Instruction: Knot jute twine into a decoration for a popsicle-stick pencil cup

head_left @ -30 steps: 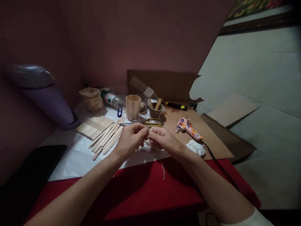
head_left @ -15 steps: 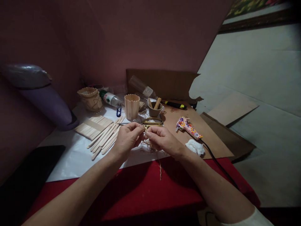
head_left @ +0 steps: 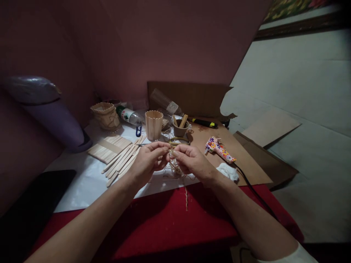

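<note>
My left hand (head_left: 149, 162) and my right hand (head_left: 192, 162) meet fingertip to fingertip above the white sheet (head_left: 87, 182), both pinched on a tan jute string (head_left: 185, 193). The string bunches in a loose tangle under the fingers and one twisted end hangs down over the red cloth (head_left: 170, 223). Loose wooden craft sticks (head_left: 123, 160) lie just left of my left hand. Gold-handled scissors (head_left: 179, 140) rest right behind my fingers.
A stick-built cup (head_left: 154, 125), a wrapped jar (head_left: 106, 115), a lying bottle (head_left: 128, 115), a small pot with sticks (head_left: 181, 128) and a utility knife (head_left: 204, 122) stand at the back. A patterned glue gun (head_left: 219, 149) with its cord and a white wad (head_left: 227, 171) lie right, on cardboard (head_left: 246, 164).
Both hands have shifted slightly while working the string; the hanging end has swung a little left and the tangle under the fingers shows more.
</note>
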The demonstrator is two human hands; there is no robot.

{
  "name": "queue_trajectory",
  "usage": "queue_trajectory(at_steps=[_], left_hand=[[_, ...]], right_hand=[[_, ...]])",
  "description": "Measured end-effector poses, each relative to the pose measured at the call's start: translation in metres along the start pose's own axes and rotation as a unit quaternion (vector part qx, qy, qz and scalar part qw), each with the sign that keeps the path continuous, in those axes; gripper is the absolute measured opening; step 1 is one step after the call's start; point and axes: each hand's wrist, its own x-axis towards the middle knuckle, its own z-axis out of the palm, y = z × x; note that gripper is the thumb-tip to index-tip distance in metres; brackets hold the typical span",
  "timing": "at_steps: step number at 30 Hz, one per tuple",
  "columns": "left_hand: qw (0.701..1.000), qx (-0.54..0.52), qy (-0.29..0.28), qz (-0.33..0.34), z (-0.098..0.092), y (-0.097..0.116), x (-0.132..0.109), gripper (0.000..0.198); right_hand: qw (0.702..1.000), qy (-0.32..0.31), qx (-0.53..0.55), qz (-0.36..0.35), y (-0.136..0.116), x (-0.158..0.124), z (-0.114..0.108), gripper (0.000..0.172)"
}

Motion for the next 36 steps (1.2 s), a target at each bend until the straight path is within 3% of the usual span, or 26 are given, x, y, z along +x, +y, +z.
queue_trajectory(at_steps=[7,17,28,36], left_hand=[[0.998,0.063,0.012,0.025,-0.003,-0.004,0.001,0.02],[0.983,0.158,0.078,0.05,0.003,-0.001,0.001,0.02],[0.989,0.136,0.058,0.019,0.002,0.0,0.001,0.023],[0.989,0.139,0.043,0.001,-0.003,-0.005,0.003,0.02]], right_hand=[[0.999,0.024,-0.031,-0.005,0.005,0.003,-0.003,0.026],[0.982,0.024,-0.176,-0.059,0.013,0.006,-0.005,0.026],[0.957,0.074,-0.268,-0.086,0.013,0.003,-0.006,0.024],[0.913,0.128,-0.366,-0.125,0.007,0.002,-0.007,0.018]])
